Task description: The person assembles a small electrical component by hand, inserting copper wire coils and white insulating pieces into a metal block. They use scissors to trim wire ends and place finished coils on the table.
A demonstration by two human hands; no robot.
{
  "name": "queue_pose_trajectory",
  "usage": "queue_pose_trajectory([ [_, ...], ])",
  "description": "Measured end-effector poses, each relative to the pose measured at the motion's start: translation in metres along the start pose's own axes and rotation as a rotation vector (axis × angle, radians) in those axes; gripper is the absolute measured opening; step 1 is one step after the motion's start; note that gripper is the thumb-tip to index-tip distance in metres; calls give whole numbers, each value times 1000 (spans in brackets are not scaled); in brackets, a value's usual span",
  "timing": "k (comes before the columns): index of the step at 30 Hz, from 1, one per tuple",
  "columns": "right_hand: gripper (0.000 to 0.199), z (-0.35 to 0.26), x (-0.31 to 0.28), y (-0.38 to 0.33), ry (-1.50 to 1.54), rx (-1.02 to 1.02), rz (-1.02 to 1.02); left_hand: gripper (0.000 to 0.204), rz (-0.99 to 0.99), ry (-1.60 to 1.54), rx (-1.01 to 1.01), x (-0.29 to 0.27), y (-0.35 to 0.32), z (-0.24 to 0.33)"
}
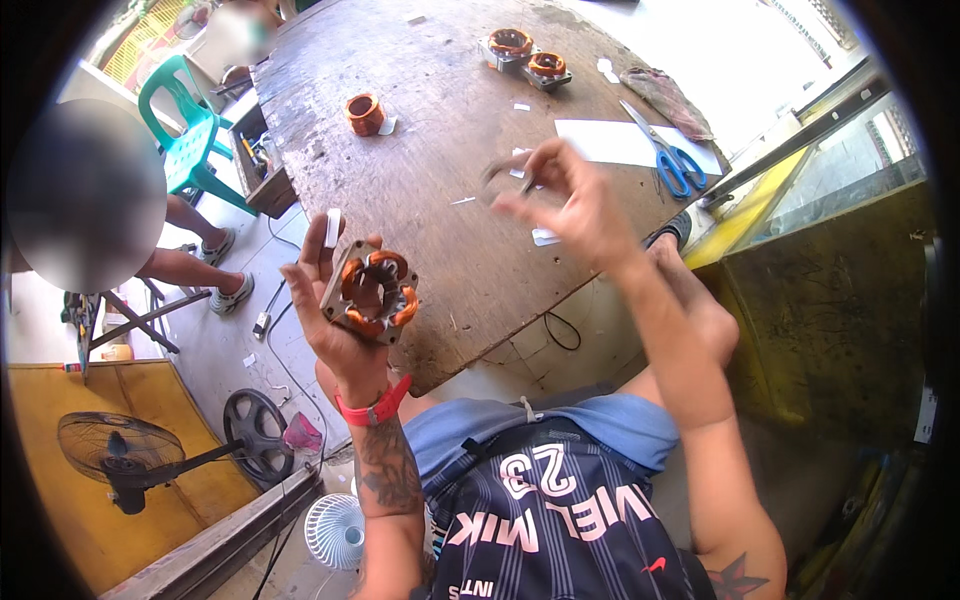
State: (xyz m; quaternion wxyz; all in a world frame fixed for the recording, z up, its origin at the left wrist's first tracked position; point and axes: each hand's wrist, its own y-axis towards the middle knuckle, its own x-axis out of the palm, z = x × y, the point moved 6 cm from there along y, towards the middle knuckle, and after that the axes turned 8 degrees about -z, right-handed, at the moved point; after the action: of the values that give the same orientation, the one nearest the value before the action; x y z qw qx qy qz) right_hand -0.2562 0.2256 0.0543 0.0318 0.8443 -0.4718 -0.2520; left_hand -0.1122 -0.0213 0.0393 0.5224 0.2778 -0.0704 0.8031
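My left hand [345, 330] holds a motor stator [340, 285] up over the table's near left corner, its square metal frame lined with orange copper windings around an open centre. A small white paper strip [333, 228] also shows at the fingertips of this hand. Over the table to the right is my right hand [575, 205], blurred by motion. Its thumb and fingers curl together around a dark, thin thing too smeared to name. Beneath and beside it, small white paper pieces [545, 237] lie on the wood.
The worn wooden table [430, 120] bears a copper coil ring [365, 114] and two more stators [511, 45] at the back. Blue-handled scissors [680, 172], a white sheet [600, 140] and a cloth [665, 98] lie right. A black fan [125, 450] and another person's legs [190, 255] are left.
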Motion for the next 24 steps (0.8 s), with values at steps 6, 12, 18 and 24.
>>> queue_pose_trajectory([
  [6, 83, -23, 83, -38, -505, -110, -82, 76, -98, 254, -14, 36, 9, -8],
  [12, 96, -8, 87, -45, -476, -82, -83, 61, -131, 588, 11, 54, 9, -31],
  [18, 90, -22, 70, -59, -400, -118, 3, 54, -118, 763, 23, 54, 14, -31],
  [24, 39, 11, -20, -77, -513, 115, 171, 67, -160, 545, -154, 48, 4, -44],
])
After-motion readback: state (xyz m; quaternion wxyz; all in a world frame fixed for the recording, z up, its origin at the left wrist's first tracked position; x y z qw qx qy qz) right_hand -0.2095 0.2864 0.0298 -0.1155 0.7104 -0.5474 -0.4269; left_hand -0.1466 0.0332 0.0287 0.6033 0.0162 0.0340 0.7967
